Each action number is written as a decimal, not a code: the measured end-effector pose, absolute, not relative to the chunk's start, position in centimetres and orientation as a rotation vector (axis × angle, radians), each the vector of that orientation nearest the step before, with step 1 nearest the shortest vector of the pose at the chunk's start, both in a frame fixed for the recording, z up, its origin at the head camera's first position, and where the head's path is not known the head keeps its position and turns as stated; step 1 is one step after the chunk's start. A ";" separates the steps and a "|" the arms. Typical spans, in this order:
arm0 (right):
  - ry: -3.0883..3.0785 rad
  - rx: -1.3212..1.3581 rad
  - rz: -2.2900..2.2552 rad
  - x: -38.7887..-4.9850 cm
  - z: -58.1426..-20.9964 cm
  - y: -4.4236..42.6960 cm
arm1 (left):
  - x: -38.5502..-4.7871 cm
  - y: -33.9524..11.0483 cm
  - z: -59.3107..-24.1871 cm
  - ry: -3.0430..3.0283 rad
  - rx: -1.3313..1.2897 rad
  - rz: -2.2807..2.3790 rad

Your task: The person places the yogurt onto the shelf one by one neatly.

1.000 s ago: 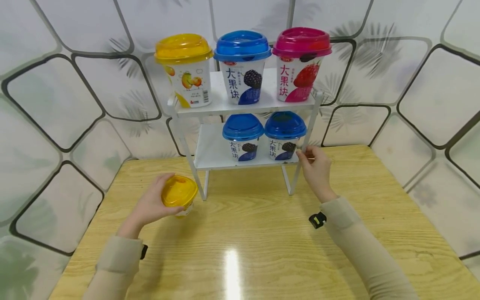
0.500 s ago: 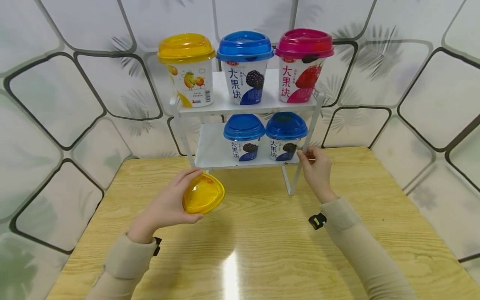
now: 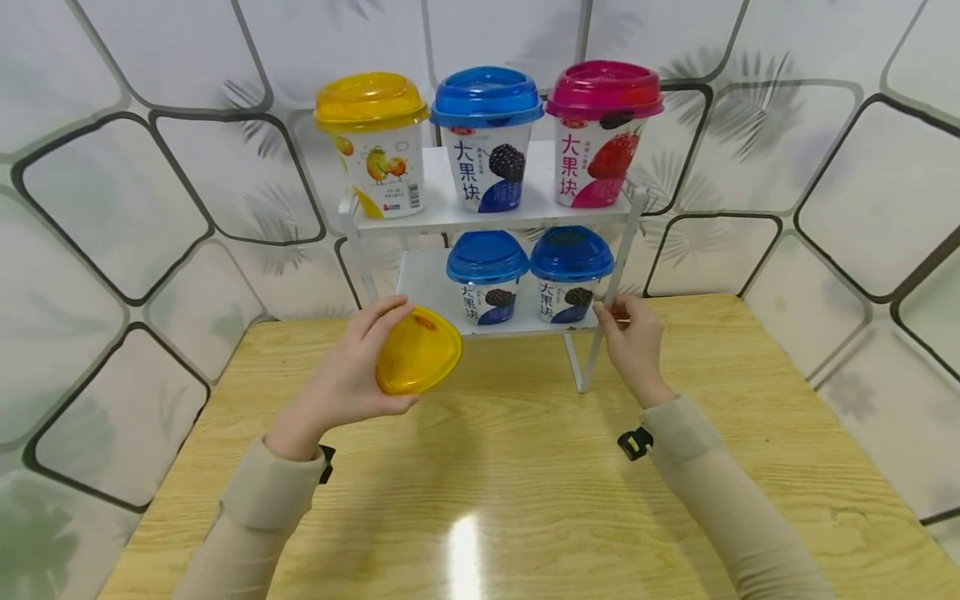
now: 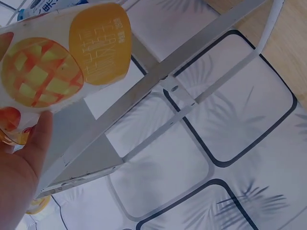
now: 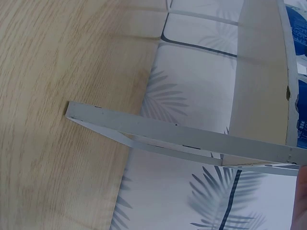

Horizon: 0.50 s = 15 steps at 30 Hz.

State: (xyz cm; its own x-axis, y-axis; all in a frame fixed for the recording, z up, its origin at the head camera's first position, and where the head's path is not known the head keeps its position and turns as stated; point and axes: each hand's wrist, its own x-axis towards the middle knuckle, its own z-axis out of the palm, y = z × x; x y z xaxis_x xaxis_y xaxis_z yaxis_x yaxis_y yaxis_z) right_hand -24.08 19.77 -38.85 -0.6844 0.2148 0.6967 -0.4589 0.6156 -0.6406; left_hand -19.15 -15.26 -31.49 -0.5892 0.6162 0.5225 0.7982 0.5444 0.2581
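Observation:
My left hand (image 3: pixel 341 379) grips a yogurt cup with a yellow lid (image 3: pixel 418 352), tilted in the air before the left end of the lower shelf (image 3: pixel 423 279). In the left wrist view the yogurt cup (image 4: pixel 43 72) shows its fruit print, with the thumb along its side. At the rack's right side, my right hand (image 3: pixel 636 343) pinches the upright of the white two-tier rack (image 3: pixel 491 222) near the lower shelf. Two blue-lidded blackberry yogurt cups (image 3: pixel 487 258) stand on the right part of that shelf. Only an edge of the right hand (image 5: pixel 301 201) shows in the right wrist view.
On the upper shelf stand a yellow-lidded cup (image 3: pixel 378 146), a blue-lidded cup (image 3: pixel 491 137) and a pink-lidded cup (image 3: pixel 603 133). The rack stands on a wooden table (image 3: pixel 540 483) against a patterned wall (image 3: pixel 780 158).
My left hand has lifted the yellow-lidded yogurt cup from low beside the rack's left leg, moving it right and up to the lower shelf and tilting it. The right hand has stayed put.

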 end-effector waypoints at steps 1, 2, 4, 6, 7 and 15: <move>-2.058 0.189 1.100 -24.1 -38.9 19.8 | -19.3 -15.2 -31.3 -2.406 -1.157 -0.669; -2.058 0.188 1.103 -24.1 -38.9 19.8 | -19.4 -15.1 -31.2 -2.404 -1.154 -0.661; -2.058 0.186 1.109 -24.1 -38.8 19.8 | -19.7 -14.9 -30.9 -2.397 -1.154 -0.655; -2.059 0.189 1.114 -24.1 -38.8 19.8 | -20.1 -14.7 -30.7 -2.398 -1.157 -0.639; -2.060 0.191 1.114 -24.1 -38.8 19.8 | -20.3 -14.7 -30.7 -2.402 -1.155 -0.626; -2.059 0.203 1.112 -24.1 -38.9 19.8 | -21.4 -14.4 -29.9 -2.470 -1.148 -0.641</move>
